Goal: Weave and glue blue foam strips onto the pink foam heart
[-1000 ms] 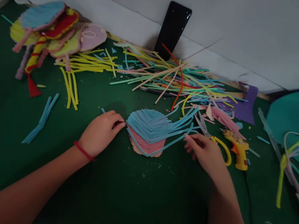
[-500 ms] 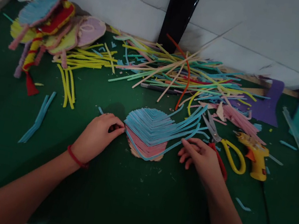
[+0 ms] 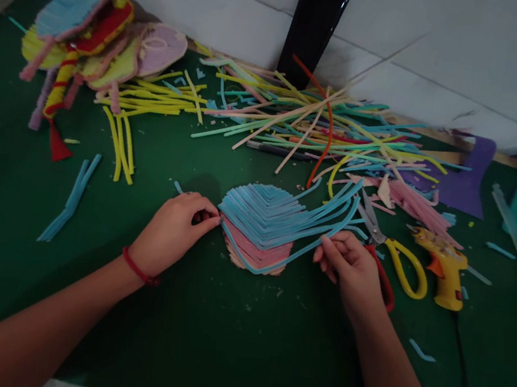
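Observation:
A round piece (image 3: 263, 211) lies on the green table, its upper part covered in blue pipe cleaners bent into nested V shapes, with a pink area (image 3: 255, 253) bare below them. One more blue pipe cleaner (image 3: 298, 254), bent in a V, runs across the lower pink part. My left hand (image 3: 186, 221), with a red cord at the wrist, pinches its left end at the piece's edge. On the right, my right hand (image 3: 346, 262) pinches the same pipe cleaner between thumb and fingers. Long loose blue ends (image 3: 336, 207) fan out to the upper right.
Scissors (image 3: 396, 251) and a yellow glue gun (image 3: 445, 270) lie to the right. Behind is a heap of coloured pipe cleaners (image 3: 272, 116) below a leaning black phone (image 3: 315, 27). Fuzzy round fans (image 3: 73, 11) are piled at the back left; two blue strips (image 3: 70, 200) lie nearer.
My right hand has shifted slightly and its fingers have closed more on the pipe cleaner. My left hand keeps its pinch. The whole view has shifted a little.

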